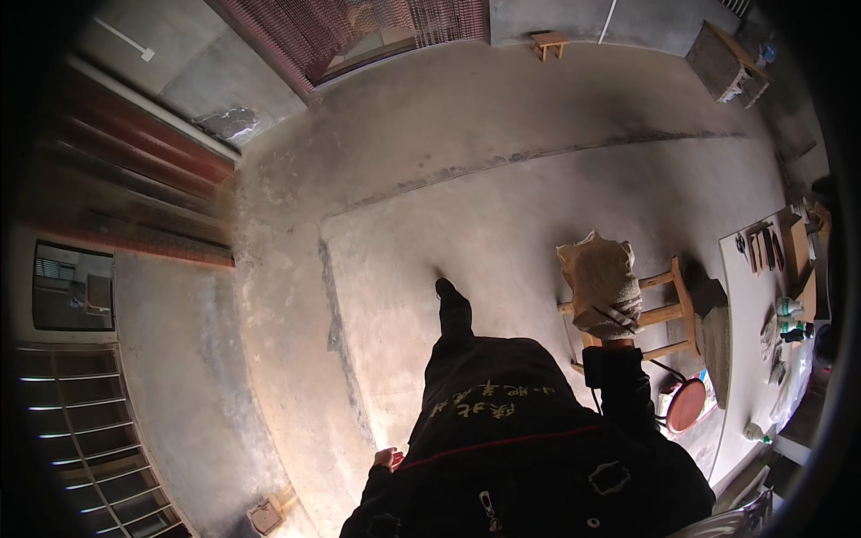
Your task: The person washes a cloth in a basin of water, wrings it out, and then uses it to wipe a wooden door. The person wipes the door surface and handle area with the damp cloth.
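Observation:
My right hand [617, 343] grips the near edge of a rough-edged slab [599, 276] that looks like stone. Its fingers are mostly hidden under the slab. Thin dark strips, too small to identify, lie across the slab's near part. Just beyond and to the right of it, a wooden stool-like frame [662, 315] shows, partly covered by the slab. My left hand [388, 458] hangs low beside the dark apron [498, 383], with its fingers partly curled. Something red shows at those fingers, and I cannot tell whether they hold it.
On the right, a long table [736, 350] carries scissors [740, 243], several slim tools [765, 250] and bottles [790, 306]. A round-seated stool [686, 405] stands beside it. A small wooden stool [550, 42] sits by the far wall, near a bead curtain [444, 20].

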`<action>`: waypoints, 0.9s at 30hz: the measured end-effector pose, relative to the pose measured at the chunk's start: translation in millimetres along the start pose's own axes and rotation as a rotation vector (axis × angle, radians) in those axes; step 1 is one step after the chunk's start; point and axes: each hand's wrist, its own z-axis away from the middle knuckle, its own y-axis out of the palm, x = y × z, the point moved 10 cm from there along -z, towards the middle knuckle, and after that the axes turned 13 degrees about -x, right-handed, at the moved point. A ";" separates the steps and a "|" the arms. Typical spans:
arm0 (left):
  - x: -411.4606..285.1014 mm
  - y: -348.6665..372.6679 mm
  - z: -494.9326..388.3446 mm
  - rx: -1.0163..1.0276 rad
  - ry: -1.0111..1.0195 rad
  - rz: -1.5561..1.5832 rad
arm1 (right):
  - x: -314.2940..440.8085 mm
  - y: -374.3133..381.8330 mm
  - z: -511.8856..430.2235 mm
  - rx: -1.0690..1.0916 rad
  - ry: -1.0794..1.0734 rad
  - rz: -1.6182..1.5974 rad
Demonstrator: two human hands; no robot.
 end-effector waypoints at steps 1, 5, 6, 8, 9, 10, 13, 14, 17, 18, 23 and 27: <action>-16.4 14.4 -2.0 0.094 0.026 0.023 | 13.6 13.1 -26.0 -0.057 -0.047 0.036; -125.8 19.7 -20.6 -0.010 -0.092 -0.008 | 54.1 75.0 -128.9 -0.060 -0.047 0.076; -190.3 22.4 -28.4 -0.023 -0.063 -0.004 | 63.1 86.9 -157.6 -0.058 -0.034 0.081; -363.4 36.5 -34.2 -0.047 0.193 -0.074 | 80.5 107.3 -210.4 -0.050 -0.015 0.099; -453.6 52.4 -29.8 -0.055 0.246 -0.160 | 86.8 117.5 -235.9 -0.029 -0.002 0.104; -559.2 73.7 -4.2 -0.070 0.563 -0.255 | 88.3 128.9 -260.6 0.006 0.032 0.104; -836.4 145.6 118.8 0.032 0.992 0.015 | 90.5 165.6 -329.5 0.114 0.136 0.044; -914.0 167.6 183.9 0.066 1.251 0.025 | 91.8 173.3 -351.1 0.038 0.184 -0.008; -1076.9 227.3 332.7 -0.022 1.602 -0.081 | 123.1 187.5 -418.7 -0.231 -0.118 0.267; -1117.0 244.4 362.4 -0.059 1.658 -0.141 | 125.7 198.7 -439.9 -0.239 -0.118 0.275; -1242.7 313.0 329.5 -0.015 1.586 -0.235 | 141.2 285.6 -595.4 -0.145 -0.052 0.167; -1244.7 301.1 213.1 -0.188 1.637 -0.680 | 183.3 341.9 -731.3 -0.084 -0.088 0.096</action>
